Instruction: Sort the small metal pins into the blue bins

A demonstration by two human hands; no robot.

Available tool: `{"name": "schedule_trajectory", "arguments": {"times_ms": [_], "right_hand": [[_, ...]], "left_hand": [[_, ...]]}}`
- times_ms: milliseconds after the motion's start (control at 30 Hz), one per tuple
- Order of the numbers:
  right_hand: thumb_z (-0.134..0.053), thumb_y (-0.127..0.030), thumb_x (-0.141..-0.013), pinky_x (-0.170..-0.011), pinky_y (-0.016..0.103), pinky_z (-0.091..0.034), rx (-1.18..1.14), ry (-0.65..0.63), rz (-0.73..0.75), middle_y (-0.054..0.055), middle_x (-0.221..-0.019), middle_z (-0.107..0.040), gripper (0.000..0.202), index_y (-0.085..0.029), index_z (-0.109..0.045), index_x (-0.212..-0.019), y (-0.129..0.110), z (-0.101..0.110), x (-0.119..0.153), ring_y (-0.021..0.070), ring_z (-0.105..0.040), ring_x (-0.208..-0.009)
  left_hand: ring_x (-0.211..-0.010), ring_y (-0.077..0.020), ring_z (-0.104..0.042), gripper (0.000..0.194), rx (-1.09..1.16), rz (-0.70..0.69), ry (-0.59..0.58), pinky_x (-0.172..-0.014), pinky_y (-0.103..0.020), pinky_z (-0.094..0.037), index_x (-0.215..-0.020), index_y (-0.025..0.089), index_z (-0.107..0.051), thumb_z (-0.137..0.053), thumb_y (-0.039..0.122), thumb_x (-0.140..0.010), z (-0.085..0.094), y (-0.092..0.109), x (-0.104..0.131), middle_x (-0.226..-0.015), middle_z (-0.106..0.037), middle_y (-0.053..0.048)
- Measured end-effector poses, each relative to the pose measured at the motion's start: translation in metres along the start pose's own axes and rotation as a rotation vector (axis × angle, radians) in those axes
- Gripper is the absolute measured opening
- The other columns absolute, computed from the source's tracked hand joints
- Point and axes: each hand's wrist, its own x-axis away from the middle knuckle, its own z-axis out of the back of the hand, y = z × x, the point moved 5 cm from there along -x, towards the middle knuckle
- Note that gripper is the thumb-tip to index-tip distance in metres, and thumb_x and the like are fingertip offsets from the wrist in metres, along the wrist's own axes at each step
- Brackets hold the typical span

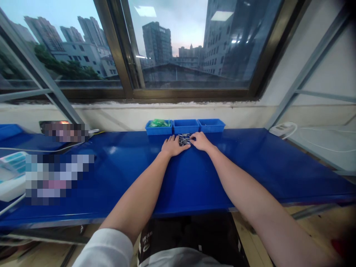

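A small pile of dark and silvery metal pieces [184, 139] lies on the blue tabletop [194, 178], just in front of three blue bins. My left hand [172, 146] rests flat at the pile's left side, fingers spread and thumb reaching along its near edge. On the right side of the pile, my right hand [200, 141] has its fingers curled with thumb and fingertips close together at the pieces. What those fingertips hold, if anything, is too small to make out.
Against the wall stand a left bin [159, 129] with green items, a middle bin [185, 130] and a right bin [211, 128]. A white power strip [281, 128] with a cable lies far right. A white device [12, 185] and a phone-like screen are at left.
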Motion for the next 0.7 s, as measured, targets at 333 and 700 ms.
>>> {"name": "schedule_trajectory", "arguments": {"times_ms": [333, 700], "right_hand": [[-0.033, -0.058, -0.089, -0.113, 0.040, -0.017, -0.070, -0.097, 0.043, 0.010, -0.149, -0.029, 0.068, -0.015, -0.035, -0.142, -0.020, -0.015, -0.006, 0.0259, -0.022, -0.139], [-0.029, -0.068, -0.085, -0.108, 0.043, -0.026, -0.056, -0.139, 0.103, 0.011, -0.140, -0.043, 0.070, -0.021, -0.049, -0.132, -0.029, -0.014, -0.003, 0.0284, -0.037, -0.129]], "left_hand": [[-0.139, -0.0349, -0.018, 0.089, -0.030, -0.064, -0.032, -0.110, -0.051, -0.017, -0.144, 0.014, -0.025, -0.030, 0.074, -0.078, -0.003, 0.005, 0.000, -0.151, -0.022, -0.017], [-0.139, -0.0355, -0.017, 0.084, -0.004, -0.125, -0.046, -0.111, -0.049, -0.017, -0.145, 0.014, -0.024, -0.033, 0.067, -0.081, -0.005, 0.009, -0.001, -0.152, -0.023, -0.014]]}}
